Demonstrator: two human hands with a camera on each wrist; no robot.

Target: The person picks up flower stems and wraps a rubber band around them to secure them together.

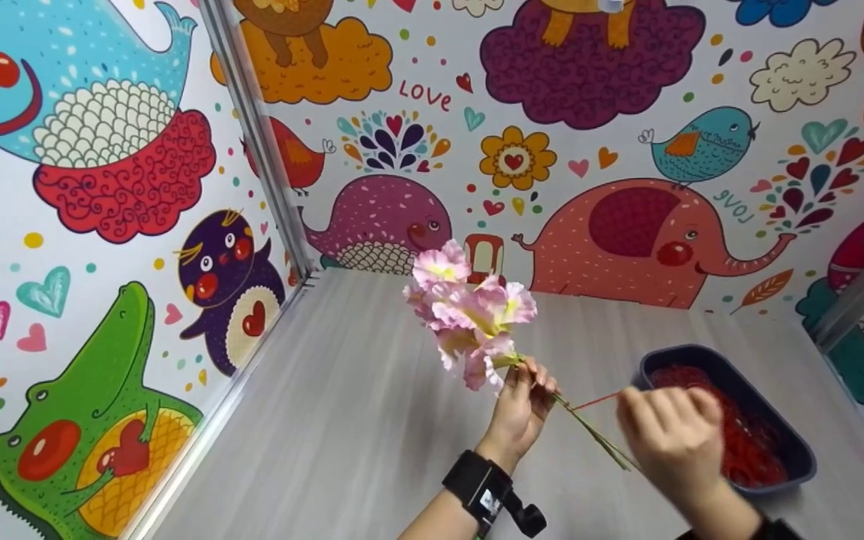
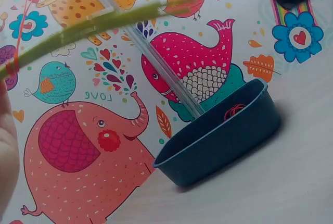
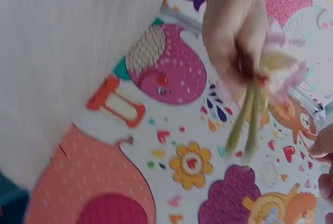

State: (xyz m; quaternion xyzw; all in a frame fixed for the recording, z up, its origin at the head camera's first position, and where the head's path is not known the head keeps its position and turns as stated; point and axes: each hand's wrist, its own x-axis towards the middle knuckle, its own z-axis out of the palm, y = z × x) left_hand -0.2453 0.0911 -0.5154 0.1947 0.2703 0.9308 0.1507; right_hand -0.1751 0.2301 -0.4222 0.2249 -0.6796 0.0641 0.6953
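Observation:
In the head view my left hand (image 1: 523, 409) grips a bunch of pink artificial flowers (image 1: 469, 315) by the green stems (image 1: 601, 439), just below the blossoms. The blooms point up and away to the left, while the stem ends slant down toward my right hand (image 1: 676, 442). That hand has its fingers curled and pulls a thin red rubber band (image 1: 597, 401) taut, away from the stems. The left wrist view shows the band (image 2: 15, 62) looped at the stems (image 2: 93, 28). Two stem ends (image 3: 244, 122) hang below the left hand in the right wrist view.
A dark blue tub (image 1: 796, 435) with many red rubber bands (image 1: 758, 450) stands on the grey table (image 1: 312, 420) at the right, partly behind my right hand. Printed cartoon wall panels (image 1: 612, 150) enclose the table at the back and sides.

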